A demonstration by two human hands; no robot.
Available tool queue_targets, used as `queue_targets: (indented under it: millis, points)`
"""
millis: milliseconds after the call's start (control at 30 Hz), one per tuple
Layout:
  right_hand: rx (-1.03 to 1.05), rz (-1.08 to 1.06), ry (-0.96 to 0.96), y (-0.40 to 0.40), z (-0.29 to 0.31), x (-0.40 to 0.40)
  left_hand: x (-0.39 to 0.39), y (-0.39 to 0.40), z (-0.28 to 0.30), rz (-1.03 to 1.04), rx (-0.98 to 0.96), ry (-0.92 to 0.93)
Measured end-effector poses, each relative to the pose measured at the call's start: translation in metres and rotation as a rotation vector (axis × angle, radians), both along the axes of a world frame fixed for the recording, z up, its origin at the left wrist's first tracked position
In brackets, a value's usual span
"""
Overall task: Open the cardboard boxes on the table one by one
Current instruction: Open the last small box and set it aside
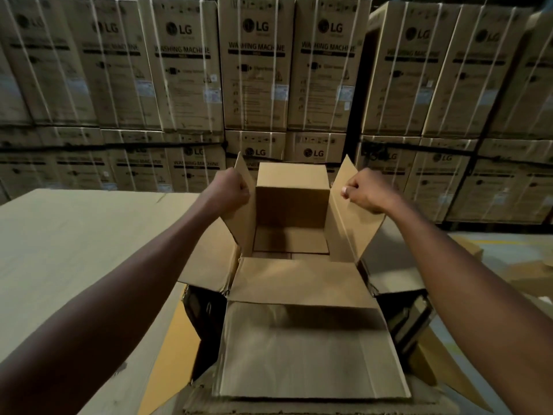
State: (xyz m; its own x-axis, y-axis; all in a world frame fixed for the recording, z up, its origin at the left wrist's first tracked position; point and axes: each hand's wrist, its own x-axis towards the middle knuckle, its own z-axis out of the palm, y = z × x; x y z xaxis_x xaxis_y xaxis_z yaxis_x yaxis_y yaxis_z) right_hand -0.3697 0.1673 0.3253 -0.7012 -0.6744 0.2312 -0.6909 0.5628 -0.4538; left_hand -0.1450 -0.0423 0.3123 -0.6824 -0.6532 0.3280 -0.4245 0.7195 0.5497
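Observation:
A brown cardboard box (291, 205) stands in front of me with its top open and its inside bare. My left hand (229, 188) grips the upper edge of the left side flap (241, 211), which stands up. My right hand (366, 190) pinches the edge of the right side flap (348, 217), also raised. The far flap stands upright behind the opening. The near flap (302, 345) folds down towards me and hangs over the front.
A wide cardboard-covered table top (74, 250) spreads to the left. Stacked washing machine cartons (254, 70) with white straps fill the whole background. Flattened cardboard pieces (508, 274) lie on the floor at right. Dark gaps show beside the box's lower corners.

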Motion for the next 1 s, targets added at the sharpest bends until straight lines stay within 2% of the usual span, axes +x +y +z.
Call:
queue_targets:
  millis: [133, 600, 1000]
  points:
    - [0.059, 0.019, -0.057, -0.009, -0.037, -0.001, -0.008, 0.002, -0.031, 0.022, -0.017, -0.087]
    - [0.232, 0.024, -0.066, -0.031, -0.112, 0.008, -0.026, 0.009, -0.103, 0.031, 0.025, -0.258]
    - [0.312, 0.071, -0.001, -0.032, -0.137, 0.016, -0.033, 0.017, -0.139, -0.015, -0.159, -0.445]
